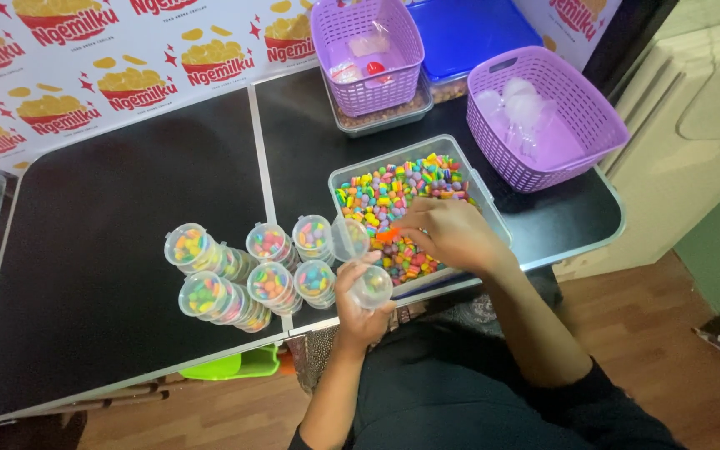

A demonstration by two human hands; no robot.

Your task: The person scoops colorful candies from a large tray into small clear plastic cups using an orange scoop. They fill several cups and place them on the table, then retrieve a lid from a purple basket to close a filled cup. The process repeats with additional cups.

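Your left hand holds a small clear cup at the near table edge, fingers wrapped round it, its hinged lid flipped open to the far side. Your right hand is closed over a small orange scoop, down in the clear tub of coloured candy. The cup's mouth lies just to the near left of the scoop, so the right hand is the nearer one to the candy. The tub's near-left wall stands between scoop and cup. Six filled cups crowd just to the left of your left hand, so there is little room on that side; the black table beyond them is bare. Two purple baskets sit well behind the tub.
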